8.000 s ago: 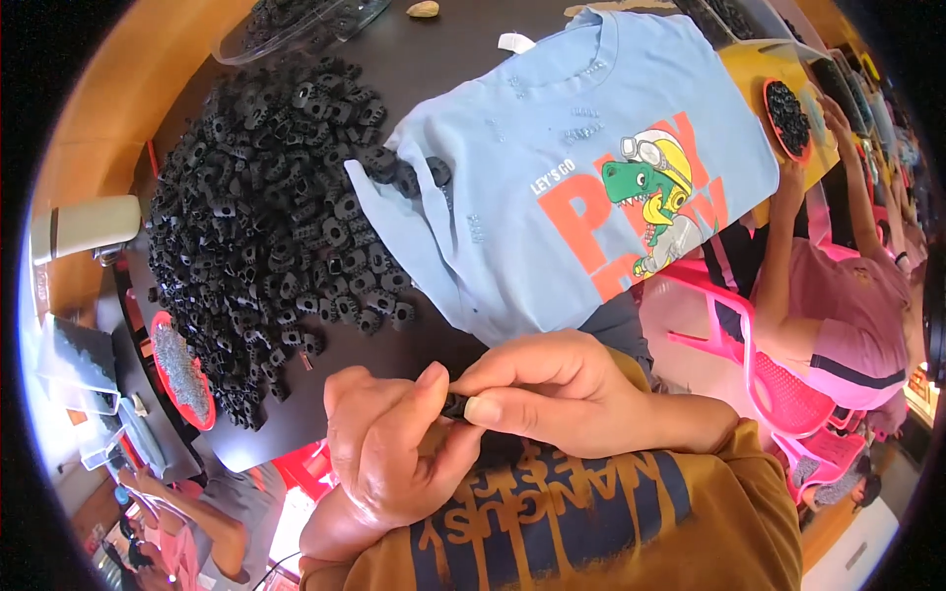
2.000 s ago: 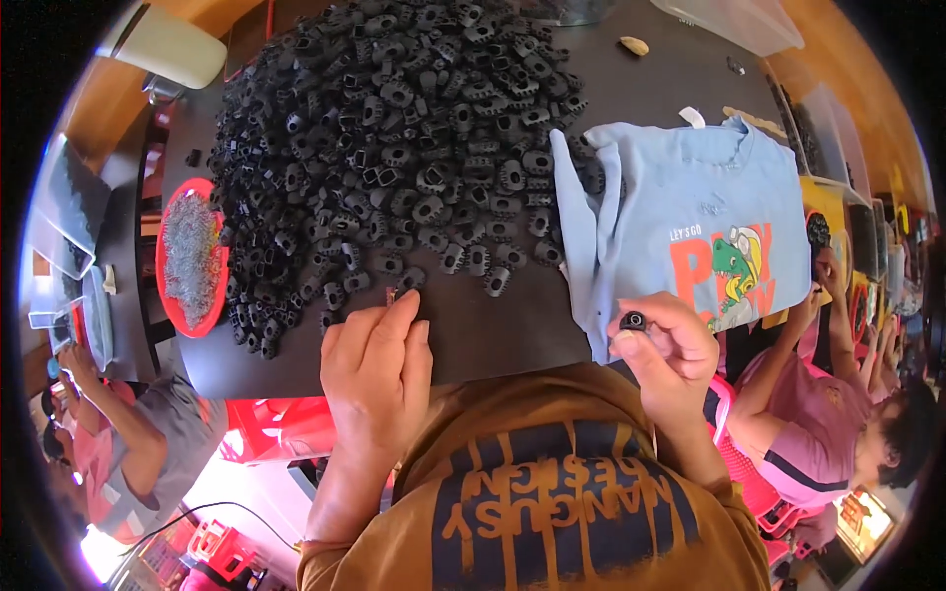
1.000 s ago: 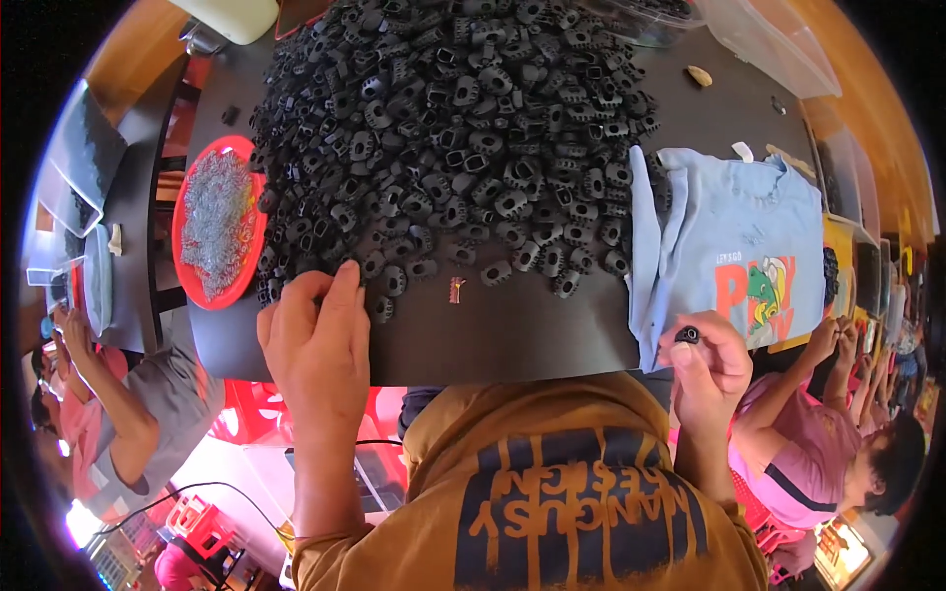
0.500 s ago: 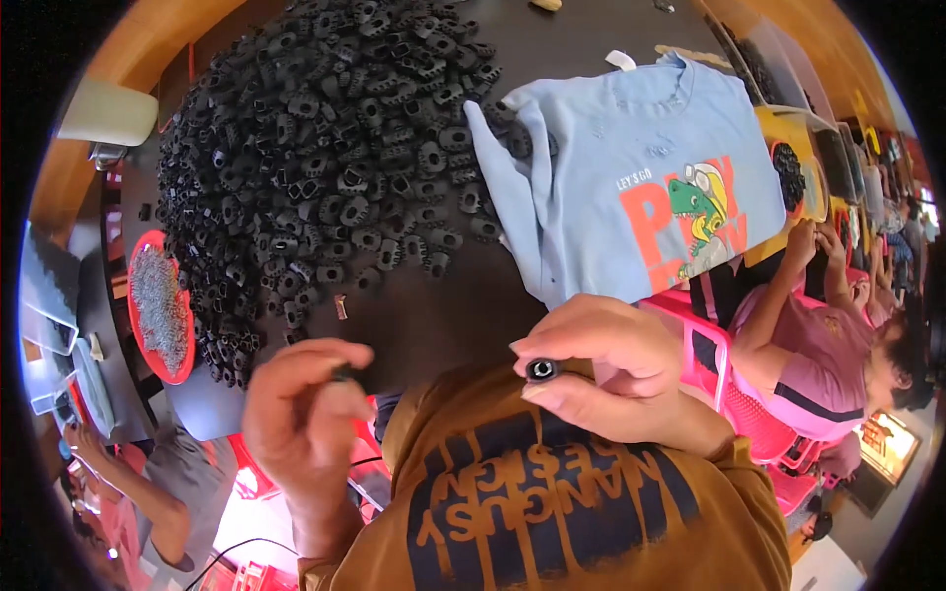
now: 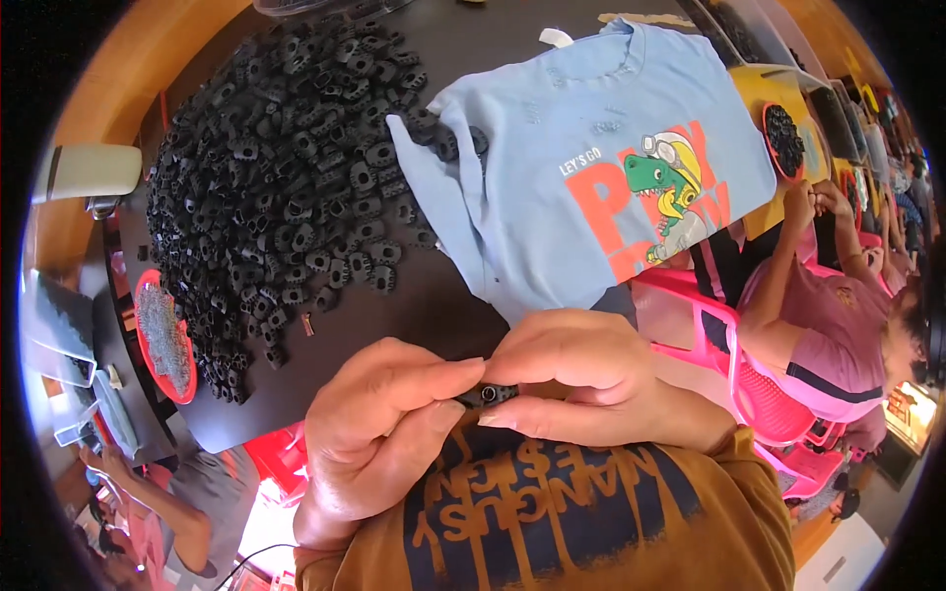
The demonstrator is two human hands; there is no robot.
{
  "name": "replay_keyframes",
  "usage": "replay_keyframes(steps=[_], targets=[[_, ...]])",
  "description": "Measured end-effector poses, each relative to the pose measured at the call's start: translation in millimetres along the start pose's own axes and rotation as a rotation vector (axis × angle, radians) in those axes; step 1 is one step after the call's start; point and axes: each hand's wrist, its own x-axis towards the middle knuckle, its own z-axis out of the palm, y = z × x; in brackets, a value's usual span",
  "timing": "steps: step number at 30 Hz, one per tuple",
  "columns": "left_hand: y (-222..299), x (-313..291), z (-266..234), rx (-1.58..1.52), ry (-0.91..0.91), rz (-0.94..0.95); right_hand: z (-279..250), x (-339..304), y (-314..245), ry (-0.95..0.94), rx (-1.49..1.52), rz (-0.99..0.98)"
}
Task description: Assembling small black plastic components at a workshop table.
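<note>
My right hand (image 5: 581,369) pinches a small black plastic part (image 5: 491,394) between thumb and fingers, just above my brown shirt. A round hollow end shows on this part. From the left, my left hand (image 5: 379,424) meets it with thumb and forefinger closed at the part's near side. Whatever sits between those left fingertips is hidden. Past my hands, a large heap of similar black plastic parts (image 5: 286,158) covers the left of the dark table (image 5: 394,325).
A light blue T-shirt (image 5: 532,187) lies right of the heap. A red dish (image 5: 187,389) of small metallic pieces stands at the left edge. Another person (image 5: 828,325) sits at the right by a pink chair (image 5: 724,325); a red bowl (image 5: 769,113) of black parts is beyond.
My left hand has moved right, and my right hand slightly left, so their fingertips now meet at the black part. The view has shifted, with the heap and T-shirt now further left.
</note>
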Motion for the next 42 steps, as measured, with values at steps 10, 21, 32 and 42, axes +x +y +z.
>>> replay_keyframes(steps=[10, 21, 32, 42], targets=[[8, 12, 10, 0.233, -0.105, 0.042, 2, -10, 5, 0.062, -0.103, -0.069], [12, 9, 13, 0.454, -0.089, 0.203, -4, -5, -8, 0.013, -0.26, -0.108], [6, 13, 12, 0.697, -0.138, 0.587, -7, -8, -12, -0.001, -0.244, -0.112], [-1, 5, 18, 0.708, -0.143, 0.587, 1, -18, -8, 0.054, 0.088, 0.096]])
